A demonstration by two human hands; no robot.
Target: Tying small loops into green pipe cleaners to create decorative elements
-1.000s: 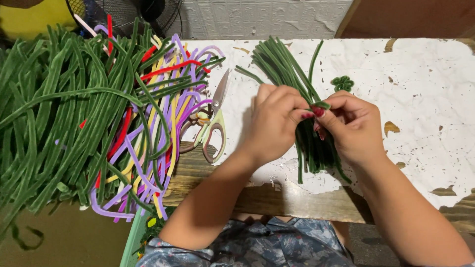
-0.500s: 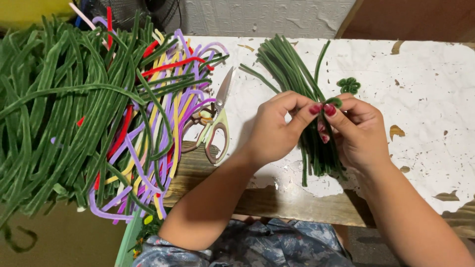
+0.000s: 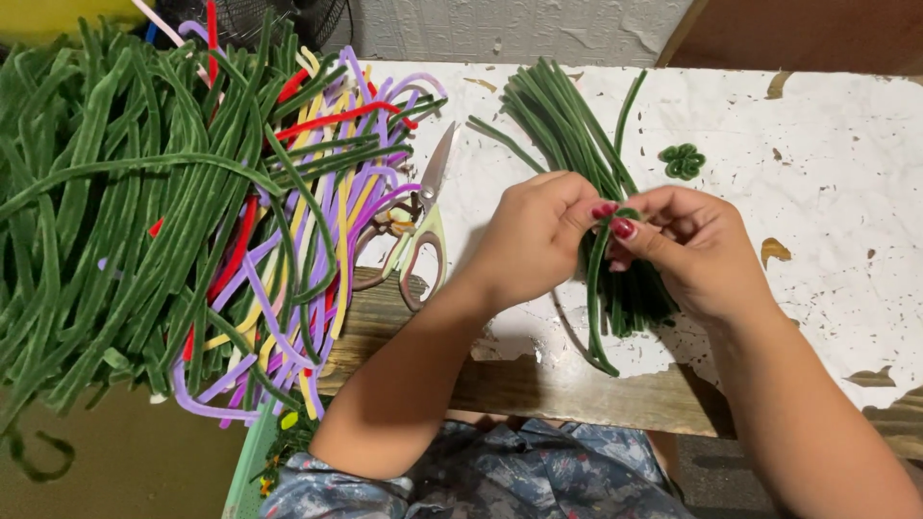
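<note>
Hands point(image 3: 615, 226) on green stem point(image 3: 596, 298), near table edge point(image 3: 577, 389)

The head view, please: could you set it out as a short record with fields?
Left hand: pinches a green pipe cleaner at its top
Right hand: pinches the same stem, fingers meeting the left
Under the hands: bundle of green stems on the white table
Nearby: scissors; small green looped piece
Left side: mixed-colour heap
</note>
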